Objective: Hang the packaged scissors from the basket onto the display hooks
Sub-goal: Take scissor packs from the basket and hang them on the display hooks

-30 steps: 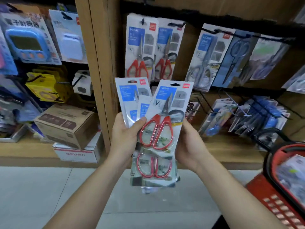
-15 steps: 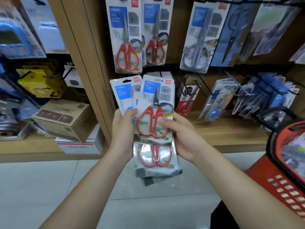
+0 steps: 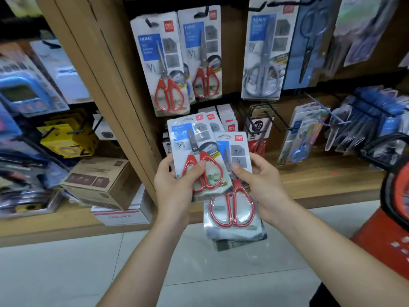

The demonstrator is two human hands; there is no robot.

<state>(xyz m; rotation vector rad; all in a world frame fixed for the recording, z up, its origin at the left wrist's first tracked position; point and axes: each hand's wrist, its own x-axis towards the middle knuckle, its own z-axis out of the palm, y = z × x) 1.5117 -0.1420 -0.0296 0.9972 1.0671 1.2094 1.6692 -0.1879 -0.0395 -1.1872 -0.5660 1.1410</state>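
The left hand gripped one red-handled scissors pack, thumb pressed across the front over the handles and fingers behind the card; the right hand pinched a second pack, thumb on its front near the blade, with more packs stacked behind it, how many could not be told; the two hands were close but not touching, and the left pack overlapped the upper left corner of the right one; both were held in front of the wooden shelf, below the display hooks, where two matching red scissors packs already hung beside a grey-handled pair; the red basket sat at the right edge, its contents blurred.
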